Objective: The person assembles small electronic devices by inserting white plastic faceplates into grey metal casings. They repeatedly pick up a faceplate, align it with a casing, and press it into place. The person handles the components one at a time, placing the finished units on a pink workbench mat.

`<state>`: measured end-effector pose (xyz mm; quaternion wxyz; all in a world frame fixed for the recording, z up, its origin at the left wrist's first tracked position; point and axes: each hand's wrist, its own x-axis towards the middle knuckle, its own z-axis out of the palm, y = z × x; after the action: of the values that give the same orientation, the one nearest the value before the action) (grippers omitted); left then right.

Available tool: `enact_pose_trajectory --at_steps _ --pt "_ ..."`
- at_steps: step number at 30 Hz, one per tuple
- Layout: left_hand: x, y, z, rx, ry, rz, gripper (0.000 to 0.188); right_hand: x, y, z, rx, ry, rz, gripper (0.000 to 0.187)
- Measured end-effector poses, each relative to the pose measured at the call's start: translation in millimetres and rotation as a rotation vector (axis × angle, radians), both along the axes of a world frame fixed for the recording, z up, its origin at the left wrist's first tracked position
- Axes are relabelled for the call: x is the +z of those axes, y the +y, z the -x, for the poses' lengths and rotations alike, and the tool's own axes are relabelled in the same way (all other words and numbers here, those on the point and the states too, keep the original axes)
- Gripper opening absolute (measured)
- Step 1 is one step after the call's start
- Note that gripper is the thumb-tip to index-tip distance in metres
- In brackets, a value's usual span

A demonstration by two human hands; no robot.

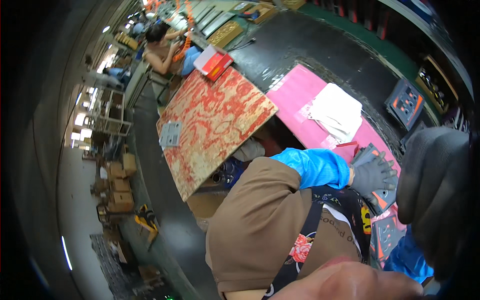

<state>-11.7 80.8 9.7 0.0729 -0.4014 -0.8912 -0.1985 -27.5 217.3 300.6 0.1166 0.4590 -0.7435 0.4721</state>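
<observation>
My left hand (374,175), in a grey glove below a blue sleeve, lies with spread fingers on a dark grey panel (384,201) with orange markings. The panel rests on a pink-covered surface (295,95). A similar grey panel (386,235) lies nearer to me on the same pink cover. White sheets (337,111) are piled beyond my left hand. My right hand (437,185), also grey-gloved, is raised very close to the camera and looks large and dark. Its fingers do not show clearly, and I cannot see whether it holds anything.
Left of the pink surface stands a red-and-cream patterned tabletop (215,125), bearing a grey plate (170,134) and a red-and-white box (214,62). A person (162,52) sits beyond it. More panels (404,104) stand at right. Cardboard boxes (120,195) line the far left.
</observation>
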Motion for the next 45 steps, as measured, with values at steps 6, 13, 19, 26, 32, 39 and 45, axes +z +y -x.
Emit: enact_pose_trajectory --at_steps 6,13,19,26,32,39,45 --pt "-21 11 -6 0.054 0.018 -0.100 0.084 -16 -8 -2 0.028 0.141 0.053 0.012" --pt "-7 -6 -7 0.068 -0.076 -0.085 0.074 -18 2 2 -0.006 0.282 0.083 0.009" --pt "-6 -4 4 0.037 0.008 0.004 0.064 -2 21 -1 -0.128 0.473 0.076 0.007" --pt "7 -53 2 0.169 -0.105 0.057 0.084 -77 56 -1 -0.377 0.071 -0.325 0.008" --pt "14 -75 -12 0.035 -0.233 -0.014 0.099 -205 87 -50 -0.461 -0.147 -0.895 0.088" --pt "6 -74 -16 -0.128 -0.173 0.067 0.088 -282 70 -103 -0.679 -0.286 -0.705 0.091" --pt "18 -80 -11 -0.253 -0.078 -0.167 0.062 -254 85 -102 -0.713 0.007 -0.671 0.057"
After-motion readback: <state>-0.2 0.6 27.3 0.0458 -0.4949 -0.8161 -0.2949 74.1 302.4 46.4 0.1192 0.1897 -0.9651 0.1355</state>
